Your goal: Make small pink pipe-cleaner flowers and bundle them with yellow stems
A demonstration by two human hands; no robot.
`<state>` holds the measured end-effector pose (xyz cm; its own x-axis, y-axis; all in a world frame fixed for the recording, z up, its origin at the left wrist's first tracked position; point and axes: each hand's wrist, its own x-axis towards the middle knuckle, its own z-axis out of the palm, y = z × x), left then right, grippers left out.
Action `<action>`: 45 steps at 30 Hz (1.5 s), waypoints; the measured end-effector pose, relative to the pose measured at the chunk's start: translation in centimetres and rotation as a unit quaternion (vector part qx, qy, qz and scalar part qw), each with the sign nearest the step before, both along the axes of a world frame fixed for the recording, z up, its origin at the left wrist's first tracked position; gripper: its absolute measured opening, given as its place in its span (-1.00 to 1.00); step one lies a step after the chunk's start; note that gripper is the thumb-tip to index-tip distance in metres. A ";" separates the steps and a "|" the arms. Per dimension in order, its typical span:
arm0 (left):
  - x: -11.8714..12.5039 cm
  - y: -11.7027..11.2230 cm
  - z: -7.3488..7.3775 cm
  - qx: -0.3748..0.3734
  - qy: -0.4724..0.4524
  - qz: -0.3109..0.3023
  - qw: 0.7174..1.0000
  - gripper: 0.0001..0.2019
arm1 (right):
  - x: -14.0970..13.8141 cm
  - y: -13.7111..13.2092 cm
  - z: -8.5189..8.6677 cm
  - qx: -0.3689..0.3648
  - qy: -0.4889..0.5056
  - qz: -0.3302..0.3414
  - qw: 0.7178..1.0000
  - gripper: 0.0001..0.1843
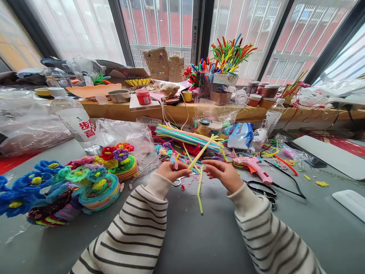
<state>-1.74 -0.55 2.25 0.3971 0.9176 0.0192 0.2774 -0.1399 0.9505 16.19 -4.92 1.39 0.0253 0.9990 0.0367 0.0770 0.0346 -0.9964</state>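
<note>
My left hand (173,171) is closed, its thumb and fingers pinching a pale yellow pipe cleaner (203,151) that slants up and away to the right. At the fingertips of my right hand (224,174) is the upper end of a second yellow pipe cleaner (199,192), bent partway and hanging toward the table. The right thumb and forefinger look pinched on it, with the other fingers curled. Just beyond both hands lies a bundle of pastel pipe cleaners (182,136). Small pastel fuzzy pieces (168,150) sit behind my left hand.
Pipe-cleaner flower pots (99,192) stand at left, by a large bottle (75,118). A pink glue gun (258,171), black-handled scissors (261,188) and a white case (349,201) lie at right. A wooden ledge (122,111) behind carries jars and a tub of colourful pipe cleaners (207,78).
</note>
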 end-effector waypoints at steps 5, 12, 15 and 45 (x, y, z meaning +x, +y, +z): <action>0.0 -0.4 -0.1 -0.084 0.016 -0.055 0.995 -0.80 | -1.6 2.1 -0.9 -0.034 0.199 -0.010 0.979 -0.75; -0.4 0.0 -0.6 -0.102 0.066 -0.083 0.989 -0.80 | 0.3 2.1 -1.8 -0.034 0.272 -0.126 0.953 -0.75; -0.8 0.2 -0.7 -0.098 0.058 -0.083 0.990 -0.83 | 0.7 2.1 -1.5 -0.028 0.283 -0.149 0.947 -0.75; -1.6 1.9 -1.4 -0.010 0.245 0.051 0.968 -0.66 | 1.6 2.3 -1.7 0.076 0.188 -0.188 0.961 -0.75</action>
